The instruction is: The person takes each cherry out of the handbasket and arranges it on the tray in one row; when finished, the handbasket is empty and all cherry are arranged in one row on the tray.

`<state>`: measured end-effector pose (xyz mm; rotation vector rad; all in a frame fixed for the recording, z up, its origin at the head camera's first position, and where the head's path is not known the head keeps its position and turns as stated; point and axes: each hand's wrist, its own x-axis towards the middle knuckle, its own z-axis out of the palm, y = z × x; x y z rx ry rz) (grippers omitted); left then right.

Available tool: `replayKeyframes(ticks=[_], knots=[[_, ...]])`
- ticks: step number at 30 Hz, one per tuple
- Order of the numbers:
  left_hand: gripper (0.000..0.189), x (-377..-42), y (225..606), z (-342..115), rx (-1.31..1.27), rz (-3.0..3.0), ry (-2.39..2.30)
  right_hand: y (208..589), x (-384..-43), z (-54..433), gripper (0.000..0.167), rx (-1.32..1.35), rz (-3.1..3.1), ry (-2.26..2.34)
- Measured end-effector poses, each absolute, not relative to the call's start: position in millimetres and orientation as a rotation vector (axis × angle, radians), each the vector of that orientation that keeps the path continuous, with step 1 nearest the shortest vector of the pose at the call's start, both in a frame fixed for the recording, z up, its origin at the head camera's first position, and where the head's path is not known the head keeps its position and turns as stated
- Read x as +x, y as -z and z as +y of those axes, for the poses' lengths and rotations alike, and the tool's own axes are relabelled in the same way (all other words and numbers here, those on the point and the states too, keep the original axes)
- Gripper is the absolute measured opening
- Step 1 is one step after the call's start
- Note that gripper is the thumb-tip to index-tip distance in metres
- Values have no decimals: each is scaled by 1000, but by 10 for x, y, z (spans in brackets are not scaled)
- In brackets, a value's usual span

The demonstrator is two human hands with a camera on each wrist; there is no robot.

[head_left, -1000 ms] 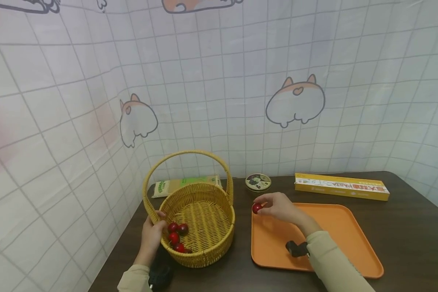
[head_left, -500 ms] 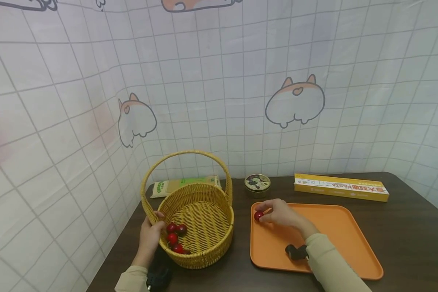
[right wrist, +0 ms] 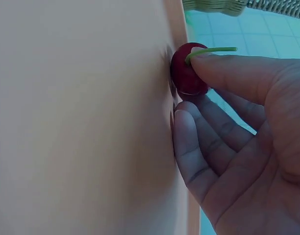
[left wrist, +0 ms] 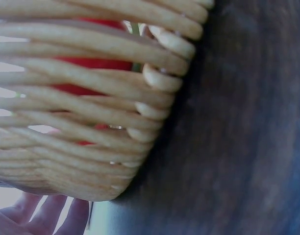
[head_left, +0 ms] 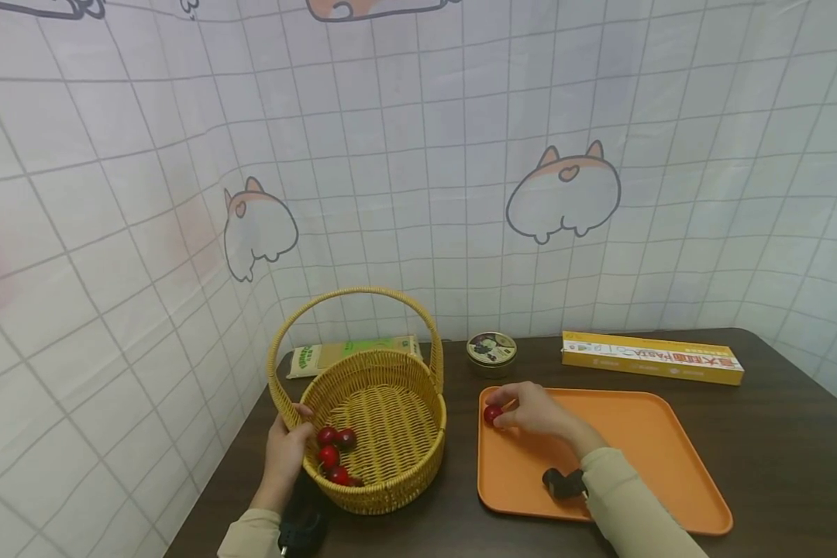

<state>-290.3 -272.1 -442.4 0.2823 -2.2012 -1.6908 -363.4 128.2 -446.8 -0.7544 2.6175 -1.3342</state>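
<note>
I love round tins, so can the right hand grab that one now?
Probably yes, once the right hand lets go of the cherry it pinches; the round tin stands just past the orange tray, and nothing seems to block the way.

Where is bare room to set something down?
Bare: the orange tray between right sleeve and right rim; the tabletop beyond that rim; inside the wicker basket, right of its cherries. Crowded: the tray's far-left corner, where the right hand holds a cherry.

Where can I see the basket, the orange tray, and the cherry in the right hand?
Basket (head_left: 392,497), head view: outer front wall.
Orange tray (head_left: 638,440), head view: bare flat surface.
Held cherry (right wrist: 181,73), right wrist view: dark red side.
</note>
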Motion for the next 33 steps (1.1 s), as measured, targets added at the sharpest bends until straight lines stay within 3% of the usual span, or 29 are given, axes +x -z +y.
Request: replayKeyframes(ticks=[8,18,33], knots=[[26,-2903,4432,-2705,271,-2186,1692,4414,-3621,1308,34,-780,2661,1281],[26,-2925,4441,-2702,262,-2191,1704,4091,-3482,1261,24,-829,2879,1214],[24,-2882,4435,-2686,256,-2214,1643,3816,-2980,510,18,-1217,2589,1428]])
